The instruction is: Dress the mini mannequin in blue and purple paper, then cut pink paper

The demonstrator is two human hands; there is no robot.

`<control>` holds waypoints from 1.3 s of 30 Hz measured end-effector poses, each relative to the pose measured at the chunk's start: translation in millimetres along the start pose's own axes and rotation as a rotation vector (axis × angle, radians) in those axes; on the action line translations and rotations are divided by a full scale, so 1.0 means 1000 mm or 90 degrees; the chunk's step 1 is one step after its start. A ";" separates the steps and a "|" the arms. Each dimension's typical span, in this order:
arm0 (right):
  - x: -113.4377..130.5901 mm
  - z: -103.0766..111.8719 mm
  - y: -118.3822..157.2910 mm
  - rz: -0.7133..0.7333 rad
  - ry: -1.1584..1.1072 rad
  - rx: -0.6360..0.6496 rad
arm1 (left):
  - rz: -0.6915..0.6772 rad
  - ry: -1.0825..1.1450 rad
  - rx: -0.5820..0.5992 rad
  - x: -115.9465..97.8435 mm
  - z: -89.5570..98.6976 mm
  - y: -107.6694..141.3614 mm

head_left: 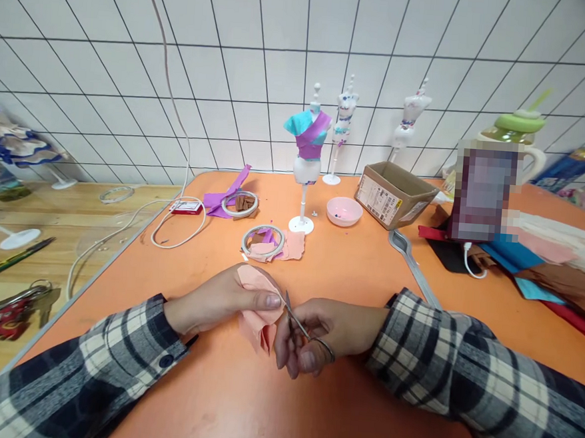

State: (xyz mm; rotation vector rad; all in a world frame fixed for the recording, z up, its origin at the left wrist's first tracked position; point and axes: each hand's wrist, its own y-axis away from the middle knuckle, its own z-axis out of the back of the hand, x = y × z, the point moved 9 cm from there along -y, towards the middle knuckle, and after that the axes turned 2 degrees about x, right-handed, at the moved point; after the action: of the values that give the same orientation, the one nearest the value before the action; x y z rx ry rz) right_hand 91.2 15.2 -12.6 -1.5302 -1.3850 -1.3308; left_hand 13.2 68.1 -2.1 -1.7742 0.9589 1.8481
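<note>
My left hand pinches a folded piece of peach crepe paper between thumb and fingers, and part of the paper hangs below the hand. Small metal scissors are in my right hand, with fingers in the handle loops. The blades point up and left at the paper's right edge, close to my left thumb. Whether they are cutting into it I cannot tell. Behind the hands stands a small white dress form wrapped in purple and turquoise paper.
A tape roll with peach scraps lies beyond my hands; another tape roll rests by purple paper. Farther back are a pink bowl, a cardboard box and two more dress forms. Right: a grey strap, a phone, coloured paper.
</note>
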 end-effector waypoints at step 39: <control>-0.014 0.011 -0.002 -0.029 -0.011 -0.058 | -0.014 -0.029 -0.007 -0.004 -0.001 0.001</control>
State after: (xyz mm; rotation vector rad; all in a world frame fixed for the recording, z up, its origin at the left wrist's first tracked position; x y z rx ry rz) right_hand 93.3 22.4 -28.8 -1.5819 -1.3940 -1.4291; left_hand 13.6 67.2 2.3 -1.7338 0.9109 1.8752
